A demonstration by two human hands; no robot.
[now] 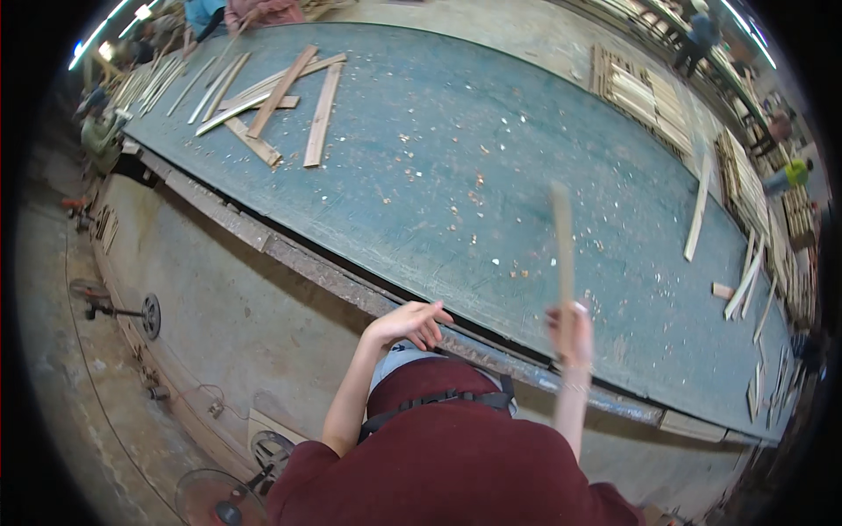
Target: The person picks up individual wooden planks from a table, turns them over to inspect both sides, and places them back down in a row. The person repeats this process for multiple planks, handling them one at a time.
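Note:
My right hand (571, 334) is shut on the near end of a narrow wooden strip (564, 243), blurred by motion, that points away from me over the green conveyor belt (421, 197). Nothing shows in my left hand (413, 323), which hangs by my waist at the near edge of the belt with its fingers loosely bent and apart. Small wood chips lie scattered over the belt. To the far left on it are several loose wooden strips and boards, among them a board (323, 118) lying apart from a crossed pile (279, 95).
A long strip (697, 207) and a short wood block (722, 290) lie at the belt's right. Stacked slats (648, 105) stand beyond the far edge. Co-workers (104, 135) are at the left end, others farther right. Wheeled metal equipment (150, 316) stands on the floor at left.

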